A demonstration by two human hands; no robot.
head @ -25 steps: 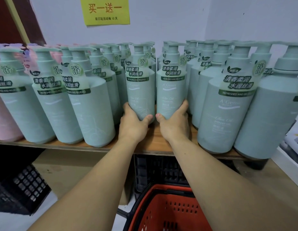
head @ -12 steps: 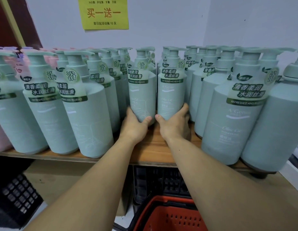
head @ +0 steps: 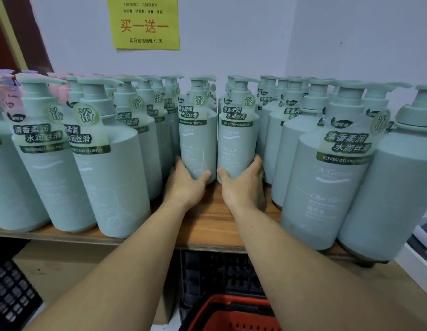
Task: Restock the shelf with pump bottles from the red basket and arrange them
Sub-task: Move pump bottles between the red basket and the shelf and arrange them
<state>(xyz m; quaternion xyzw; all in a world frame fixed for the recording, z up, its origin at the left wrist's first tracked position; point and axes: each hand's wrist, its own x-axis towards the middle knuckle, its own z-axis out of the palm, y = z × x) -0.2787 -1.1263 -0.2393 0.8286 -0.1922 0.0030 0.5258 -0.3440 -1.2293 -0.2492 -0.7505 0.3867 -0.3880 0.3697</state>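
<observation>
Two pale green pump bottles are standing upright side by side, deep in the middle gap of the wooden shelf [head: 207, 223]: the left bottle [head: 195, 139] is being gripped low down by the left hand [head: 186, 185], and the right bottle [head: 236, 142] is being gripped by the right hand [head: 243, 185], thumbs lying across the fronts. Rows of matching bottles are flanking them on both sides, the red basket [head: 231, 316] is sitting below the shelf edge, and a yellow sign [head: 145, 22] is hanging on the wall behind.

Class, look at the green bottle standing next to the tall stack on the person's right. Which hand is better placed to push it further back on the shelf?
Right. The right hand already grips that bottle low down; the left hand grips the neighbouring bottle.
</observation>
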